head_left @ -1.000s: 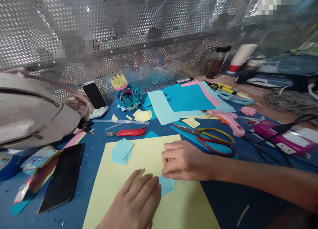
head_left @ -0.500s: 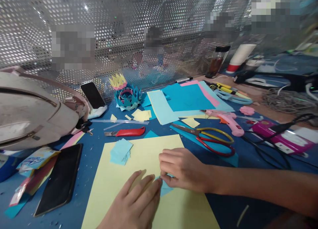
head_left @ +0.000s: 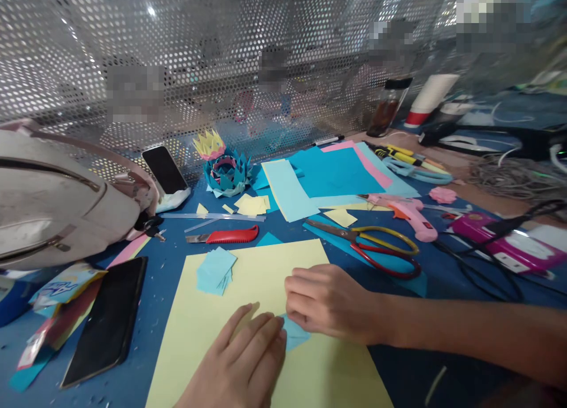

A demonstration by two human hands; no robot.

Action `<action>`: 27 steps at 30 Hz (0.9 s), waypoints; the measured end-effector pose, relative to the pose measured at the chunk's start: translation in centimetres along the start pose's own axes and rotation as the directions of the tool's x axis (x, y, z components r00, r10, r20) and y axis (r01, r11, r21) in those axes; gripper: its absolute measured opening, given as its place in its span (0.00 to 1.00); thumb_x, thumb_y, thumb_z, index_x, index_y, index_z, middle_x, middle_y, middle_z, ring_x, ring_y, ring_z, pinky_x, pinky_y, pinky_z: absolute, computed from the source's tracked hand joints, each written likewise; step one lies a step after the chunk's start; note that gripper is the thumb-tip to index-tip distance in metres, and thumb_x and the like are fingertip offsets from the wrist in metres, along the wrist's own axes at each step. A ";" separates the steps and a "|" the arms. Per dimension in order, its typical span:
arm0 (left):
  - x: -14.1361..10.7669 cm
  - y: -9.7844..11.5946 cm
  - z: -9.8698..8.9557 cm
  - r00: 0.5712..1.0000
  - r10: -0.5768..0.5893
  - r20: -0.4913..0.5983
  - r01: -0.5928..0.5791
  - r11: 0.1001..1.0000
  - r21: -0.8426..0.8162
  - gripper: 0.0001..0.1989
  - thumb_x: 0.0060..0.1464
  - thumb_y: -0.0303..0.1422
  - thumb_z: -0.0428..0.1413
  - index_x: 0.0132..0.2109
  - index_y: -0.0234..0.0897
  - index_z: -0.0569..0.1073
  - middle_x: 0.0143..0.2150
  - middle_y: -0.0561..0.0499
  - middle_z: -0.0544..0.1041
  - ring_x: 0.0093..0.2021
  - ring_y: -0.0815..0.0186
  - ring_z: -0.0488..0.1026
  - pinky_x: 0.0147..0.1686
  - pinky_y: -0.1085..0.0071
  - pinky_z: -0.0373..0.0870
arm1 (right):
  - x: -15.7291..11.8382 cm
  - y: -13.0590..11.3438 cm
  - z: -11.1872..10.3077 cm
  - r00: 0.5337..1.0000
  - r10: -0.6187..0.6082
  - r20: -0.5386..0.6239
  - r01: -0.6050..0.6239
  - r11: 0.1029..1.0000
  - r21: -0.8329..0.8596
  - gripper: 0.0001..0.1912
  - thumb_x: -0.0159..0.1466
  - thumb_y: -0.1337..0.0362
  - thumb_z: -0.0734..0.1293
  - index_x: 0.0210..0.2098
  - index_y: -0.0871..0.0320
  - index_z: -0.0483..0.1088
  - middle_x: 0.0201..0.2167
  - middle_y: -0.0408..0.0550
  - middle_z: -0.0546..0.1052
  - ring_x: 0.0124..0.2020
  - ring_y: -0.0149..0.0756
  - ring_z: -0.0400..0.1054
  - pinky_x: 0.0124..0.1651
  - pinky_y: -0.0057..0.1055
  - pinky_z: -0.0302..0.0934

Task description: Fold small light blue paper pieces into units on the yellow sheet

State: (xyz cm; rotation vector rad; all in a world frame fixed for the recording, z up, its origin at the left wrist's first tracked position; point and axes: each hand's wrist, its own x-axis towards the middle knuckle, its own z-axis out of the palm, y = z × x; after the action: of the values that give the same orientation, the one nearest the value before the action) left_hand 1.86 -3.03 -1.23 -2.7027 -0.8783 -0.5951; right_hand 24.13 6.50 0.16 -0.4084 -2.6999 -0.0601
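On a large pale yellow sheet [head_left: 261, 272] lies a small light blue folded paper [head_left: 296, 337]. My right hand [head_left: 328, 302] is closed over its upper edge, fingers curled and pressed together. My left hand [head_left: 243, 358] rests on the yellow sheet with fingers stretched out, their tips at the blue paper's left edge; its thumb is hidden. A stack of light blue paper squares [head_left: 216, 271] sits at the sheet's upper left. Beyond the sheet's far edge is a red utility knife [head_left: 233, 235] with its blade out.
Scissors [head_left: 367, 242] and a pink glue gun [head_left: 411, 215] lie to the right, a purple power strip [head_left: 505, 242] farther out. Behind are coloured sheets [head_left: 336, 172] and a blue paper lotus [head_left: 227, 175]. A tablet [head_left: 106, 319] and a bag [head_left: 53, 195] are at left.
My right hand has shifted slightly, its fingers more curled. My left fingertips have drawn back a little, so more of the small blue paper shows between the hands.
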 end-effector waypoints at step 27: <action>-0.1 -0.2 -0.2 0.999 0.041 0.033 -0.041 0.999 -0.003 0.16 0.66 0.23 0.47 0.53 0.27 0.75 0.55 0.43 0.77 0.58 0.59 0.71 0.67 0.57 0.56 | 0.8 1.7 -3.7 0.942 -0.142 0.305 0.117 0.988 0.099 0.14 0.66 0.66 0.66 0.24 0.58 0.68 0.24 0.43 0.68 0.31 0.36 0.54 0.31 0.36 0.42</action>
State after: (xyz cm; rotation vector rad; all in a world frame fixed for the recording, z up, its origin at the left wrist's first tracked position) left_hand 1.61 -2.98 -1.04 -2.7331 -0.8292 -0.5446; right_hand 25.41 8.00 3.81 -0.2299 -3.0269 0.0819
